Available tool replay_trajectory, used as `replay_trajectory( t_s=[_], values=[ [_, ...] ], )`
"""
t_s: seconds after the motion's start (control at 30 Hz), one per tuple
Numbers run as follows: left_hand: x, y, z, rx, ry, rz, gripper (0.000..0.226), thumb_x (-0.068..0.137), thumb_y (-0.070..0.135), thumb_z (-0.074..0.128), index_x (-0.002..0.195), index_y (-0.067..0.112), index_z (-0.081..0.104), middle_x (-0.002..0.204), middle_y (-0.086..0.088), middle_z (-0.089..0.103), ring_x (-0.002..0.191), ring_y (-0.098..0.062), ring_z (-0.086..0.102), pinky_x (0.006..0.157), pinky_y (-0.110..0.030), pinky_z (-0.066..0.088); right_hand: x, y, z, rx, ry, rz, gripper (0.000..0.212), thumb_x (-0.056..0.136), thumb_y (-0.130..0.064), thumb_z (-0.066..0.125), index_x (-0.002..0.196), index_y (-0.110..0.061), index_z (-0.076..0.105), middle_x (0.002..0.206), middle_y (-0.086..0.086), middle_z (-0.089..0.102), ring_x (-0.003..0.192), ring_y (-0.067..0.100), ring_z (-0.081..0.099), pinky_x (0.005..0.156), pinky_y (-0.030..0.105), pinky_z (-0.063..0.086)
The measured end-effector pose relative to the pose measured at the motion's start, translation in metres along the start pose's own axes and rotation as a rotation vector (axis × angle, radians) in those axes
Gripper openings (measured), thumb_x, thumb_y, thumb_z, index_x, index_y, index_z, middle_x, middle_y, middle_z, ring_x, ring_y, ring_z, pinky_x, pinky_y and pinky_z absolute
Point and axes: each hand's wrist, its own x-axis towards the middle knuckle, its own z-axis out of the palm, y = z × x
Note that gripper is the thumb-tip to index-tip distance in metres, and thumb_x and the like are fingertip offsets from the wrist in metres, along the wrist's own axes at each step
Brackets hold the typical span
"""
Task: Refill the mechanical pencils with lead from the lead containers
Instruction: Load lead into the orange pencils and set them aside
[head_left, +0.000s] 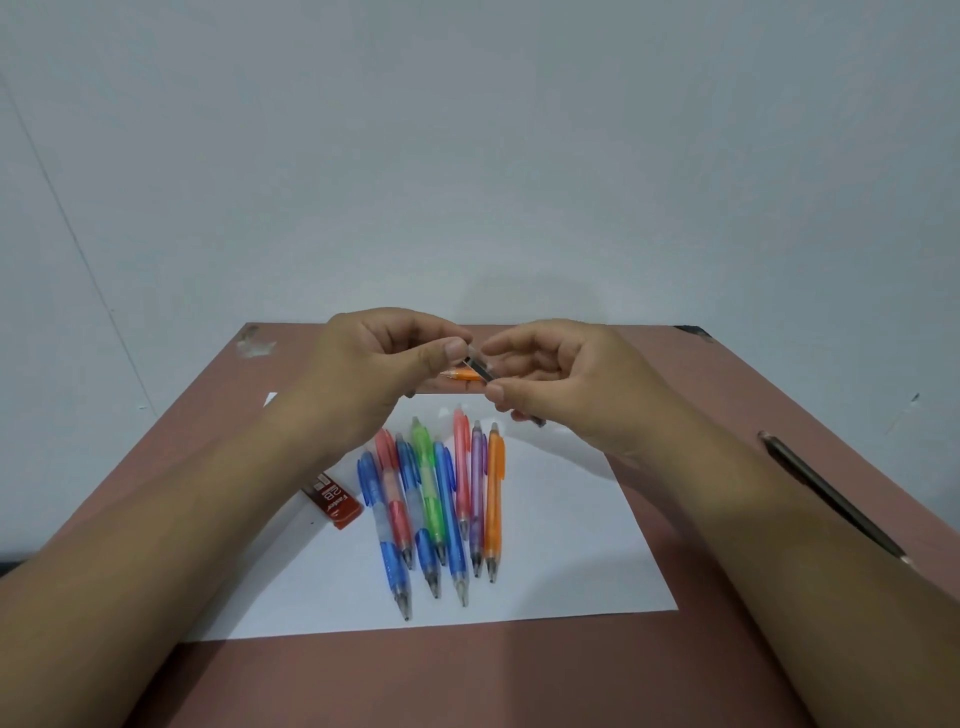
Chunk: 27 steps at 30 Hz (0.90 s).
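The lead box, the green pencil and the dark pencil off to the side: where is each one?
lead box (332, 500): head view, on its red printed label.
green pencil (429, 488): head view, on the middle of its barrel.
dark pencil (831, 499): head view, midway along its shaft.

My reddish-brown table (519, 675) carries a white paper sheet (561, 571) at centre and, near the right edge, perhaps a dark pencil (831, 499).

The light is soft and even, a little dim, with a cool grey tone. The hands (467, 369) cast a faint shadow on the wall (519, 156) and the white paper (571, 545). The picture is slightly soft; the wide lens bends the worktop (519, 675) edges.
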Motion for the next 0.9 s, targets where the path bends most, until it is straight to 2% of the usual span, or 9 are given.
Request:
replay_trajectory(
  t_s=[0.1, 0.23, 0.33, 0.5, 0.63, 0.67, 0.77, 0.9],
  values=[
    [0.001, -0.003, 0.000, 0.095, 0.011, 0.034, 0.009, 0.089, 0.033, 0.066, 0.091, 0.039, 0.074, 0.088, 0.019, 0.074, 0.084, 0.000, 0.068, 0.072, -0.017, 0.052, 0.000, 0.000, 0.002, 0.007, -0.037, 0.023, 0.022, 0.090, -0.016, 0.076, 0.111, -0.023, 0.075, 0.091, -0.002, 0.078, 0.086, 0.017, 0.075, 0.078, 0.042, 0.064],
    [0.001, -0.005, 0.001, 0.160, 0.041, 0.079, 0.019, 0.096, 0.026, 0.063, 0.091, 0.042, 0.071, 0.080, 0.029, 0.070, 0.078, 0.008, 0.063, 0.068, -0.012, 0.047, -0.001, -0.001, 0.002, 0.037, -0.047, 0.037, 0.023, 0.089, -0.015, 0.077, 0.110, -0.023, 0.074, 0.090, -0.001, 0.078, 0.086, 0.019, 0.076, 0.078, 0.046, 0.064],
    [0.000, -0.003, 0.002, 0.166, 0.086, 0.131, 0.025, 0.099, 0.020, 0.059, 0.088, 0.041, 0.068, 0.074, 0.030, 0.067, 0.073, 0.005, 0.060, 0.062, -0.007, 0.046, -0.002, -0.002, 0.002, 0.033, -0.085, 0.028, 0.020, 0.091, -0.016, 0.075, 0.108, -0.026, 0.072, 0.092, -0.002, 0.078, 0.089, 0.018, 0.076, 0.076, 0.047, 0.064],
    [-0.001, -0.001, 0.002, 0.136, 0.112, 0.135, 0.022, 0.099, 0.022, 0.060, 0.091, 0.039, 0.070, 0.072, 0.026, 0.068, 0.070, 0.001, 0.061, 0.062, -0.010, 0.048, -0.001, -0.001, 0.002, 0.047, -0.071, 0.012, 0.028, 0.091, -0.010, 0.074, 0.107, -0.033, 0.069, 0.096, -0.004, 0.077, 0.094, 0.015, 0.074, 0.072, 0.038, 0.065],
    [-0.001, 0.000, 0.005, 0.029, 0.102, 0.030, 0.015, 0.097, 0.023, 0.063, 0.092, 0.032, 0.075, 0.074, 0.009, 0.071, 0.066, -0.002, 0.063, 0.057, -0.010, 0.049, 0.001, 0.004, 0.000, -0.056, 0.001, 0.003, 0.034, 0.090, -0.006, 0.073, 0.112, -0.032, 0.071, 0.103, -0.011, 0.073, 0.095, 0.014, 0.071, 0.072, 0.031, 0.064],
    [-0.001, 0.001, 0.005, 0.002, 0.082, -0.008, 0.014, 0.096, 0.022, 0.064, 0.094, 0.029, 0.076, 0.075, 0.006, 0.073, 0.067, -0.004, 0.065, 0.058, -0.012, 0.051, 0.002, 0.006, -0.001, -0.107, 0.041, -0.018, 0.036, 0.089, -0.006, 0.072, 0.113, -0.033, 0.072, 0.103, -0.013, 0.072, 0.095, 0.011, 0.070, 0.075, 0.027, 0.062],
    [0.001, -0.001, 0.007, -0.047, 0.010, -0.107, 0.012, 0.094, 0.019, 0.068, 0.099, 0.022, 0.078, 0.085, -0.003, 0.076, 0.077, -0.017, 0.072, 0.076, -0.028, 0.061, 0.003, 0.008, -0.005, -0.325, 0.164, -0.149, 0.038, 0.087, -0.005, 0.069, 0.113, -0.032, 0.074, 0.104, -0.016, 0.068, 0.097, 0.001, 0.063, 0.078, 0.010, 0.049],
    [0.001, 0.000, 0.008, -0.139, -0.016, -0.179, 0.017, 0.094, 0.013, 0.068, 0.109, 0.017, 0.075, 0.091, -0.006, 0.078, 0.086, -0.022, 0.075, 0.082, -0.032, 0.062, 0.006, 0.010, -0.005, -0.510, 0.212, -0.248, 0.035, 0.095, -0.010, 0.065, 0.122, -0.032, 0.072, 0.108, -0.014, 0.060, 0.100, 0.005, 0.056, 0.080, 0.011, 0.046]
  ],
)
